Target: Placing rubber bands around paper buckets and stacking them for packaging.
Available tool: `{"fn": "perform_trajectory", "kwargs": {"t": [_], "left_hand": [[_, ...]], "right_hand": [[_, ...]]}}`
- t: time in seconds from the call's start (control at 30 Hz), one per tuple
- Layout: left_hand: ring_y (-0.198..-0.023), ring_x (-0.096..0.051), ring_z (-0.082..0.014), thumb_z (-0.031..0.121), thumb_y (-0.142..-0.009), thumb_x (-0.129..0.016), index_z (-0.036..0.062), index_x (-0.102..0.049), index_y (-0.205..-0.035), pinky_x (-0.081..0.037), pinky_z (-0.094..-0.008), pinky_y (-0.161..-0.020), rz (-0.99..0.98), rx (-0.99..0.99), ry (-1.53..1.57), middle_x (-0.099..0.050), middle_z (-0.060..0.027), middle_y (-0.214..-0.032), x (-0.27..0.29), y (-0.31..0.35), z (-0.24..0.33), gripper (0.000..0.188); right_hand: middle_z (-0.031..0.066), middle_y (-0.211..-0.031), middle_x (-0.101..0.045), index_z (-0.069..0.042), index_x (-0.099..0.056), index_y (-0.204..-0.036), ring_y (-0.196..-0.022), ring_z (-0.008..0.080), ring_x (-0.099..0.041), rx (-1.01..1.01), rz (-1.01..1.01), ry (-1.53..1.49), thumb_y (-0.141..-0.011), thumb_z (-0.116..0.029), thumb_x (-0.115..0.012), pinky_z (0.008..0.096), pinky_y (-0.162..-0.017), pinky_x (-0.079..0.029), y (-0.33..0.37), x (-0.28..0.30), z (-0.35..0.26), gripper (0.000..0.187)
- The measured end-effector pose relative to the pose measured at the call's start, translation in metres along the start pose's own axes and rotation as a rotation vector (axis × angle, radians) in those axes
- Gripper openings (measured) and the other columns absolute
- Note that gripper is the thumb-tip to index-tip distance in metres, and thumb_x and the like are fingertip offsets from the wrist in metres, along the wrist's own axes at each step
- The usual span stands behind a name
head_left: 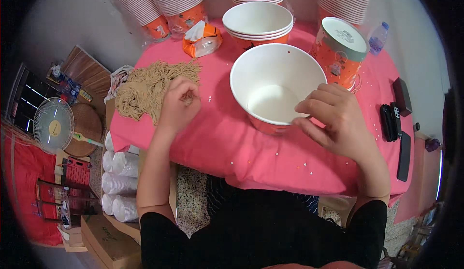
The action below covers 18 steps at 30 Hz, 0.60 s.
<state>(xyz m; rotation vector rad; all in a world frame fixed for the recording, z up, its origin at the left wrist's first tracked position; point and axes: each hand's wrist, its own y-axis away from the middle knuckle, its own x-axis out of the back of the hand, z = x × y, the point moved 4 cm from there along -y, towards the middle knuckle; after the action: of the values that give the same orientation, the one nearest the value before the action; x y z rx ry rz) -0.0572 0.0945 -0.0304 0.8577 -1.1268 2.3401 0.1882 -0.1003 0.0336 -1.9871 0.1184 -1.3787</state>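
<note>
A big white paper tub stands open side up on the pink bench, in front of the person. The right hand is at the tub's near right edge. Its thumb and fingers look a little apart, but I can't tell if they grip the edge. The left hand has its fingers curled together, just beside a messy pile of tan string. More tubs sit stacked behind, and an orange tub stands upside down on the right.

Dark lettering on cardboard box
</note>
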Motion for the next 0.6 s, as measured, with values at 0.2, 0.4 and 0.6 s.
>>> {"fn": "perform_trajectory", "kwargs": {"t": [0.2,0.4,0.6], "left_hand": [[-0.07,-0.055,-0.0168,-0.002,-0.072,-0.063,0.0037,-0.052,-0.078,-0.043,-0.027,-0.064,0.012,-0.303,0.56,-0.056,-0.0049,-0.078,0.007,0.01,0.101,0.014],[-0.058,-0.05,-0.0107,-0.002,-0.076,-0.066,0.0038,-0.058,-0.083,-0.041,-0.0245,-0.054,0.051,0.176,0.511,-0.055,-0.0025,-0.071,-0.039,0.032,0.1,0.013],[-0.054,-0.052,-0.0157,-0.002,-0.073,-0.069,0.0064,-0.058,-0.082,-0.042,-0.0298,-0.05,0.195,-0.007,0.145,-0.054,-0.0034,-0.065,-0.044,0.04,0.115,0.016]], "right_hand": [[0.0084,-0.081,-0.06,-0.005,-0.065,-0.09,-0.079,0.0268,-0.058,0.054,-0.098,-0.126,-0.067,-0.005,-0.073,0.0383,-0.075,-0.045,0.0,-0.005,0.011,0.024],[0.0077,-0.082,-0.061,-0.006,-0.066,-0.093,-0.081,0.0264,-0.059,0.02,-0.133,-0.181,-0.067,-0.002,-0.072,0.038,-0.077,-0.045,0.0,-0.012,0.009,0.027],[0.0078,-0.077,-0.06,-0.006,-0.064,-0.092,-0.08,0.0267,-0.06,0.031,-0.099,-0.176,-0.075,-0.015,-0.071,0.0391,-0.077,-0.045,-0.003,-0.014,-0.002,0.021]]}}
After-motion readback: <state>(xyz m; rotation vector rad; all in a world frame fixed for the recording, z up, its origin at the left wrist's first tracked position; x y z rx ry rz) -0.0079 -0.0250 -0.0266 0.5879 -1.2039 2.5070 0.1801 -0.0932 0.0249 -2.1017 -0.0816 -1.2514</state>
